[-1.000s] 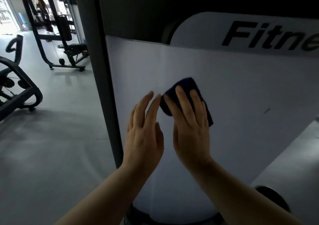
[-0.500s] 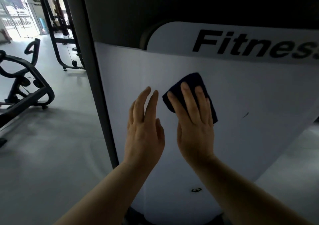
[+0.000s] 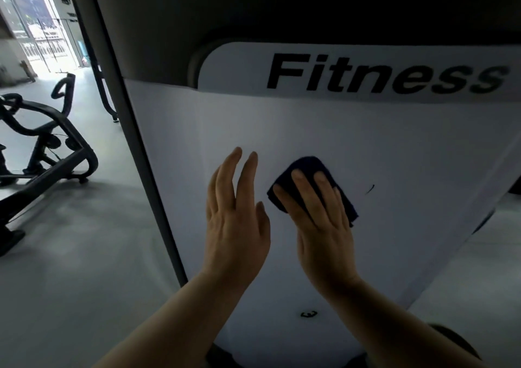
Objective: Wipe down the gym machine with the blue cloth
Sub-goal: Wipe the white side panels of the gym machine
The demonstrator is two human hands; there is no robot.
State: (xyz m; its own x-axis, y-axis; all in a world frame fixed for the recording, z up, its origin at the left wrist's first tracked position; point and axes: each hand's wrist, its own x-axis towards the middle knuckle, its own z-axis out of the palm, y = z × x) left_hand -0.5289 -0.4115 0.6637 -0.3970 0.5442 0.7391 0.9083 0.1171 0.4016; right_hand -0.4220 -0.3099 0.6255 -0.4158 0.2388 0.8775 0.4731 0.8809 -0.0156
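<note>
The gym machine's white side panel (image 3: 394, 153) fills the middle and right of the view, with the black word "Fitness" across its top. A folded dark blue cloth (image 3: 307, 167) lies flat against the panel. My right hand (image 3: 321, 218) presses it there with straight fingers spread over it. My left hand (image 3: 236, 215) is just to the left of the cloth, fingers straight and together, held at the panel; whether it touches the surface is unclear. It holds nothing.
A grey upright post (image 3: 135, 130) borders the panel on the left. Beyond it a black exercise machine (image 3: 48, 153) stands on the grey floor (image 3: 79, 254), with bright windows (image 3: 31, 20) at the far left. A small dark mark (image 3: 369, 189) shows on the panel right of the cloth.
The view has lifted and swung left, bringing the whole word "Fitness" into sight. My right hand has drawn the cloth a little lower on the panel; the left hand keeps its place beside it.
</note>
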